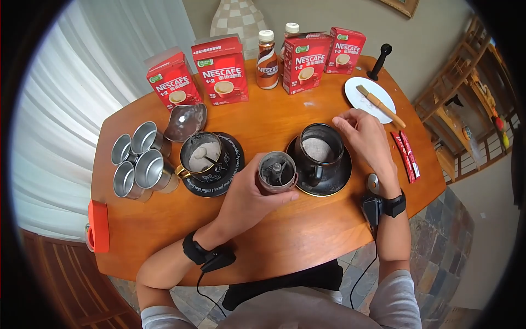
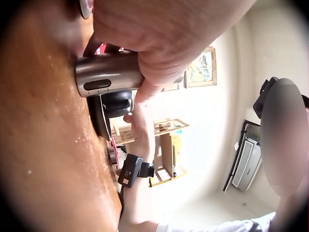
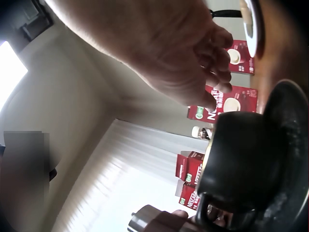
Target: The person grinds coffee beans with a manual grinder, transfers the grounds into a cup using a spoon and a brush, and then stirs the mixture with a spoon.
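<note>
Powder (image 1: 316, 148) already fills part of both cups (image 3: 236, 164); what remains, I can't tell. Left hand's (image 1: 241, 197) fingers curl round the grinder (image 2: 108, 72) — mid-surface (image 1: 296, 236), toward the front edge — right hand's (image 1: 368, 137) loosely bent.

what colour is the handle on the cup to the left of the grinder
Gold, on the black cup; the handle shows best in the head view.

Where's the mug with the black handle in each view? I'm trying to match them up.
Head: the mug is right of centre.
Left wrist: the mug is left of centre, just below the metal canister.
Right wrist: the mug is large, low and right of centre, its handle toward the bottom edge.
Shared landmark: the dark saucer under it.
</note>
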Tool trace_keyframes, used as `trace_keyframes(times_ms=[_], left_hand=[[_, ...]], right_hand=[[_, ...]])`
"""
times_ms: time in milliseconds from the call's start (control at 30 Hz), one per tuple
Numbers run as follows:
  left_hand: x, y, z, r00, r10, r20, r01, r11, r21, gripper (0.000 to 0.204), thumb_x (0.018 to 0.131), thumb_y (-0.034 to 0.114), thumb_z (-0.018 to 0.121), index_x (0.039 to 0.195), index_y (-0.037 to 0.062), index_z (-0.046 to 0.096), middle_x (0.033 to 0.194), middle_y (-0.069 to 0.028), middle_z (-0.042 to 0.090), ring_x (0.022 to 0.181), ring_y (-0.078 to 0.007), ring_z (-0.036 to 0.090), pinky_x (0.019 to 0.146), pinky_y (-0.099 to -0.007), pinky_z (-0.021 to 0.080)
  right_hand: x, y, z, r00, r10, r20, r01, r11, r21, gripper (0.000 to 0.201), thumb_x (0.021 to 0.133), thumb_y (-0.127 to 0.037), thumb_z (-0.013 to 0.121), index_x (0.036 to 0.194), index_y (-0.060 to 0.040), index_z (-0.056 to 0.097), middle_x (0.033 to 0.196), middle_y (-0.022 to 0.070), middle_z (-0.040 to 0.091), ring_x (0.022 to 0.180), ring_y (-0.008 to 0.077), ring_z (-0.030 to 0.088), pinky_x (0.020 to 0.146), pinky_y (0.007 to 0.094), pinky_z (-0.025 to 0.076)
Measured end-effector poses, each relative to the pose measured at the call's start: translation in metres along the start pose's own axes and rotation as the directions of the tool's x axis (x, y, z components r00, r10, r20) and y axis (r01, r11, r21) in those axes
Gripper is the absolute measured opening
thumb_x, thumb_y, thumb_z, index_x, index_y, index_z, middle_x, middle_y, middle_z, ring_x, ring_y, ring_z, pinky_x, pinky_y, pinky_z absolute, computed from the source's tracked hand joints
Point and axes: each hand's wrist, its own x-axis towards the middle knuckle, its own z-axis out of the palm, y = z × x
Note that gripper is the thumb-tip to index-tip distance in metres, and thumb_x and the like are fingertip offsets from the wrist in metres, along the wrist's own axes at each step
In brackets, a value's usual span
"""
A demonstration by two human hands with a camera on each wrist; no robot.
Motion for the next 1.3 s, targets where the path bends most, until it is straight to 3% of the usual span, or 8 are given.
trace_keyframes(times_ms=[133, 267, 467, 667, 767, 1300], left_hand=[[0.000, 0.003, -0.001, 0.993, -0.107, 0.043, 0.109, 0.992, -0.058, 0.052, 0.079, 0.002, 0.088, 0.124, 0.0045, 0.062, 0.118, -0.0022, 0.068, 0.108, -0.0101, 0.065, 0.098, -0.0292, 0.052], [-0.001, -0.007, 0.000, 0.997, -0.073, 0.032, 0.076, 0.994, -0.081, 0.051, 0.080, 0.007, 0.090, 0.122, 0.0020, 0.061, 0.108, -0.0046, 0.074, 0.101, -0.0100, 0.070, 0.092, -0.0287, 0.056], [-0.001, -0.010, 0.001, 0.993, -0.107, 0.040, 0.112, 0.984, -0.142, 0.052, 0.080, 0.003, 0.090, 0.123, 0.0027, 0.060, 0.107, -0.0036, 0.074, 0.102, -0.0093, 0.070, 0.093, -0.0277, 0.056], [-0.001, -0.010, 0.000, 0.996, -0.083, 0.043, 0.088, 0.989, -0.115, 0.049, 0.080, 0.002, 0.089, 0.120, 0.0029, 0.060, 0.104, -0.0027, 0.073, 0.096, -0.0083, 0.069, 0.090, -0.0267, 0.056], [-0.002, -0.007, 0.000, 0.994, -0.100, 0.048, 0.105, 0.988, -0.116, 0.049, 0.080, 0.003, 0.090, 0.119, 0.0030, 0.060, 0.103, -0.0018, 0.072, 0.095, -0.0077, 0.067, 0.089, -0.0264, 0.055], [-0.002, -0.007, 0.000, 0.995, -0.095, 0.044, 0.099, 0.989, -0.106, 0.047, 0.081, 0.005, 0.090, 0.117, 0.0028, 0.061, 0.101, -0.0017, 0.071, 0.093, -0.0077, 0.067, 0.087, -0.0266, 0.055]], right_hand=[[-0.005, 0.007, 0.001, 0.996, 0.000, 0.089, 0.009, 0.995, -0.099, 0.029, 0.098, -0.027, 0.069, 0.100, 0.0002, 0.077, 0.088, 0.0210, 0.076, 0.086, 0.0387, 0.073, 0.078, 0.0476, 0.056], [-0.008, 0.017, 0.003, 0.989, 0.001, 0.151, 0.028, 0.981, -0.191, 0.021, 0.096, -0.021, 0.068, 0.097, -0.0011, 0.076, 0.090, 0.0220, 0.075, 0.090, 0.0416, 0.072, 0.080, 0.0501, 0.055], [-0.011, 0.021, 0.008, 0.980, -0.018, 0.196, 0.055, 0.981, -0.184, 0.015, 0.093, -0.012, 0.066, 0.099, -0.0001, 0.072, 0.094, 0.0225, 0.074, 0.095, 0.0413, 0.070, 0.083, 0.0493, 0.054], [-0.005, 0.025, 0.018, 0.991, -0.060, 0.118, 0.086, 0.969, -0.231, 0.014, 0.093, -0.013, 0.067, 0.099, -0.0032, 0.074, 0.092, 0.0206, 0.075, 0.092, 0.0411, 0.071, 0.080, 0.0508, 0.054], [-0.003, 0.029, 0.022, 0.997, -0.083, 0.000, 0.082, 0.984, -0.160, 0.014, 0.094, -0.014, 0.067, 0.098, -0.0033, 0.074, 0.093, 0.0203, 0.075, 0.092, 0.0408, 0.071, 0.079, 0.0508, 0.054], [-0.005, 0.025, 0.017, 0.999, -0.040, -0.025, 0.035, 0.987, -0.158, 0.021, 0.096, -0.022, 0.070, 0.095, -0.0019, 0.075, 0.085, 0.0203, 0.075, 0.085, 0.0415, 0.072, 0.076, 0.0511, 0.055]])
